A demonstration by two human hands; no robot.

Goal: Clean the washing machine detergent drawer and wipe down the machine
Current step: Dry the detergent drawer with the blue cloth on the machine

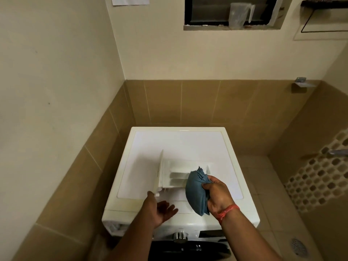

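A white washing machine stands in the corner, seen from above. The white detergent drawer lies taken out on its top, with its front panel upright at the left end. My right hand grips a folded blue cloth just right of the drawer's near end. My left hand hovers palm-up over the machine's front edge, its fingers relaxed and its thumb tip touching the drawer's near left corner. The empty drawer slot shows at the machine's front left.
Tan tiled walls close in on the left and behind the machine. A silver dial sits on the front panel above the dark door. At right lie a tiled floor with a drain and a tap. A jug stands on the window ledge.
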